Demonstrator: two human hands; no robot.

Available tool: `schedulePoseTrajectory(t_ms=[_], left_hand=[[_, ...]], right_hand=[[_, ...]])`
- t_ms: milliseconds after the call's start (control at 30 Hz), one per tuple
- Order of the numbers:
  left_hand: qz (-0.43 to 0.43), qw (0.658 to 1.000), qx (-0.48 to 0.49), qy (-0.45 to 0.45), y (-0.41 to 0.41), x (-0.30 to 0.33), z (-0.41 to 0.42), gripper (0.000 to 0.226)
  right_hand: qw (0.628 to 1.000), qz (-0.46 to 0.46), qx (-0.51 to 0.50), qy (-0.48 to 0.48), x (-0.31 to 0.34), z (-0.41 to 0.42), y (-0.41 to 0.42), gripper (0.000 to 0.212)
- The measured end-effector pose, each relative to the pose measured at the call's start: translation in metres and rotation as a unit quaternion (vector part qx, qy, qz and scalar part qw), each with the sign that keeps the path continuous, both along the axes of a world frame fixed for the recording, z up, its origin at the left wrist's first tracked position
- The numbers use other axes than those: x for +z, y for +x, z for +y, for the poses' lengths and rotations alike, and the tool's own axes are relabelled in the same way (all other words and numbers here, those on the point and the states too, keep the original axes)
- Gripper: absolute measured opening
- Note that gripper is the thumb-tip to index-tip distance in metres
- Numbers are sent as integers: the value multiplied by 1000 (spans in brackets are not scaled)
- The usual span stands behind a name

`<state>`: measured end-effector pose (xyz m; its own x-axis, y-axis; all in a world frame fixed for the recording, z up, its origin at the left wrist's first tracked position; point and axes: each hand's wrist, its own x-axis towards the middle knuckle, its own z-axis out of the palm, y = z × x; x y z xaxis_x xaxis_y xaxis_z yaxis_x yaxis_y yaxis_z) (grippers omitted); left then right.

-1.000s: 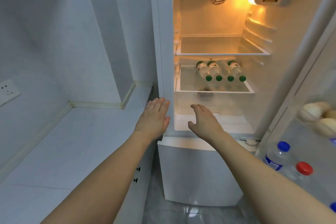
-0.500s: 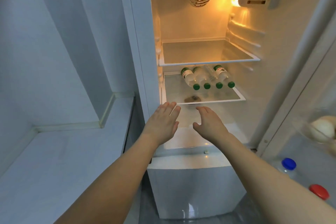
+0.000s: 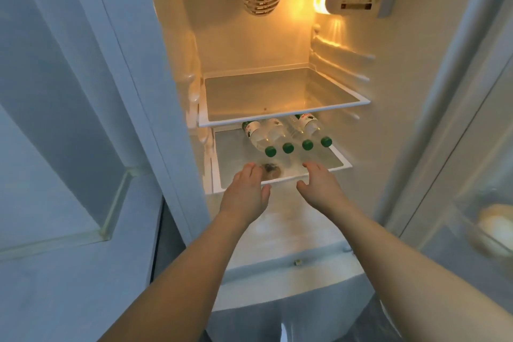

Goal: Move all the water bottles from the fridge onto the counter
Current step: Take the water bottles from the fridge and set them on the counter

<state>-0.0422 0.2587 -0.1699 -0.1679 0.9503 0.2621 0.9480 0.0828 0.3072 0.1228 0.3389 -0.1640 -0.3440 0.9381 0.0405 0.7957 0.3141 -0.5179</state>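
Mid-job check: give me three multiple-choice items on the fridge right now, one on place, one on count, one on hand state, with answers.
1. The water bottles lie on:
A. upper shelf
B. lower shelf
C. door rack

2. Green caps showing:
A. two
B. six
C. four

3. The left hand and right hand:
A. open, holding nothing
B. each gripping a bottle
C. holding the door

Answers: 1 B, they lie on the lower shelf, under the bare upper shelf. 2 C, four caps in a row. 3 A, fingers extended short of the caps.
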Motion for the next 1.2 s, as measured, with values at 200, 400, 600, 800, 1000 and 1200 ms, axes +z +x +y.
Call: schedulePoseTrajectory(t_ms=[200, 400, 600, 800, 1000, 1200], left_hand=[[-127, 986, 92, -53, -11, -2, 59, 33], [-214, 967, 125, -61, -16, -12, 103, 20], [-235, 955, 165, -74, -24, -20, 138, 35], [-176, 960, 190, -106, -28, -32, 161, 69], [-98, 964, 221, -114, -24, -37, 176, 69], [-173, 947, 270, -25, -32, -47, 172, 39]], right_hand=[[997, 58, -13, -39, 2, 53, -14, 53], [982, 139, -59, -115, -7, 93, -35, 50], [958, 204, -76, -187, -17, 120, -55, 39], [955, 217, -74, -190, -24, 140, -68, 30], [958, 199, -65, -195, -26, 154, -73, 38], [961, 207, -85, -164, -33, 155, -80, 33]])
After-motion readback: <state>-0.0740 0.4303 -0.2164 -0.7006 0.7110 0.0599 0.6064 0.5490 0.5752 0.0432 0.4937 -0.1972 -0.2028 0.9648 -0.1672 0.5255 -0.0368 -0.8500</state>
